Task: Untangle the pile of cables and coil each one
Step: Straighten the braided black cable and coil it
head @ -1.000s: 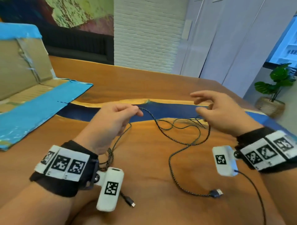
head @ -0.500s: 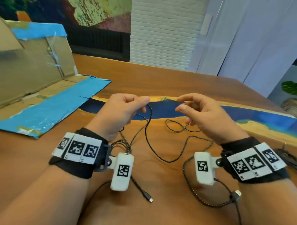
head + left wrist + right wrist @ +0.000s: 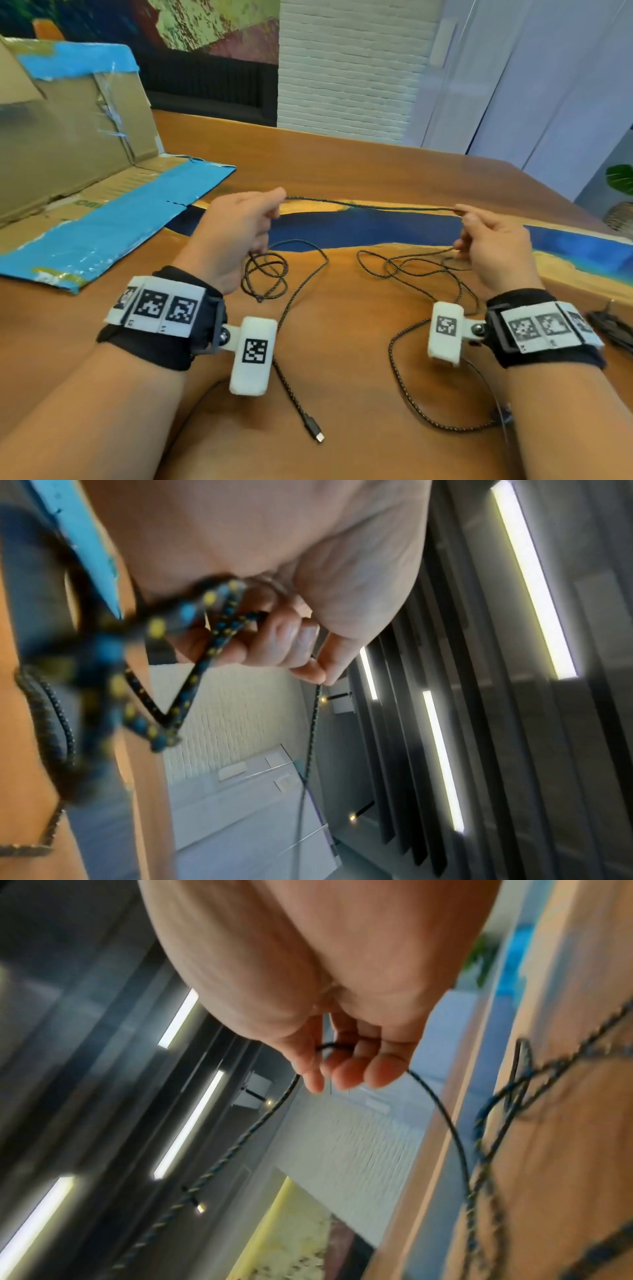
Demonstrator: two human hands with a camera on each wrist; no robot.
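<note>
The left hand pinches a black braided cable flecked yellow and blue, its stretch running level left to right above the wooden table; the right hand pinches the other side; slack loops lie below.

Open surface lies toward twelve o'clock; cable stretches taut across the middle, flattened cardboard blocks ten o'clock, cable loops clutter below
</note>
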